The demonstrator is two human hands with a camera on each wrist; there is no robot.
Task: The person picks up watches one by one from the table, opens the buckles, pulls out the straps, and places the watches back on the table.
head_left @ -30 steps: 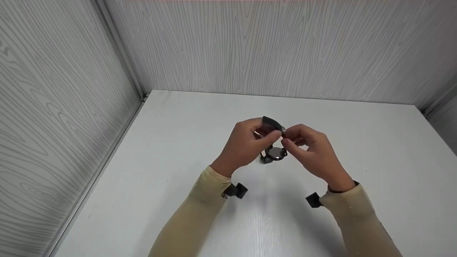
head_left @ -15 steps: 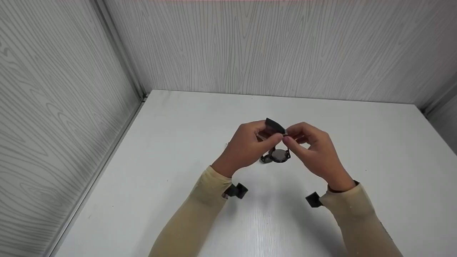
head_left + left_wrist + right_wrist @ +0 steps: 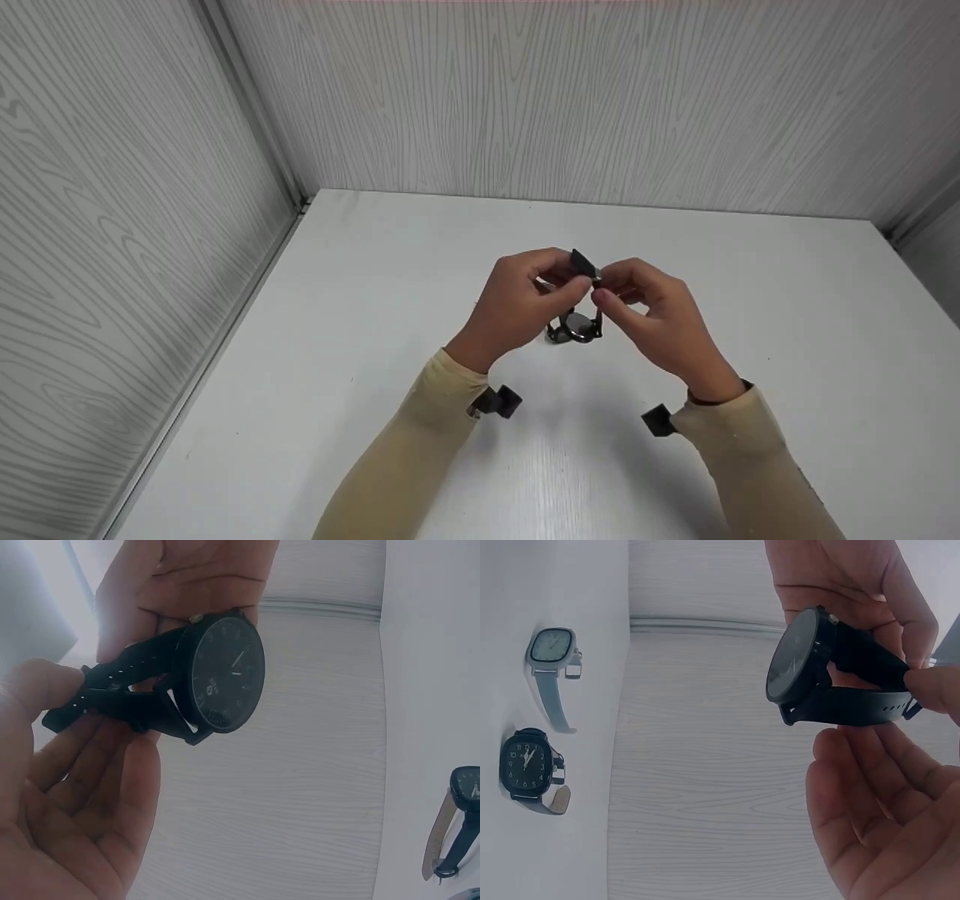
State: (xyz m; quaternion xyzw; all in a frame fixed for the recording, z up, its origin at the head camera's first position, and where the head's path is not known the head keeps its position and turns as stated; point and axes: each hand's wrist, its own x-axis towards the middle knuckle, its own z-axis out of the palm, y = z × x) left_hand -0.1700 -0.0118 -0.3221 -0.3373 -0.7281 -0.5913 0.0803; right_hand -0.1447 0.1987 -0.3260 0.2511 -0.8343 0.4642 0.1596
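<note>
A black wristwatch with a round dark dial (image 3: 229, 675) is held up between both hands, its strap (image 3: 847, 705) bent into a loop. The left hand (image 3: 521, 300) pinches the strap near its holes, thumb on top, and a strap end (image 3: 582, 262) sticks up above it. From the other side, the right hand (image 3: 660, 319) pinches the strap's end by the buckle. The hands' fingertips nearly meet there, and in the head view they hide most of the buckle. Below the hands hangs the watch case (image 3: 579, 325), tilted.
On the white table (image 3: 300, 375) lies a watch with a pale square case (image 3: 551, 646) and blue-grey strap. Near it is a black square watch (image 3: 526, 765) with white numerals. Grey wood-grain panels (image 3: 525, 97) stand behind and at the left.
The watch case swung slightly right, then back left, and now tilts more. The upper strap end has turned steeper and shows less length. Both hands stay in nearly the same place.
</note>
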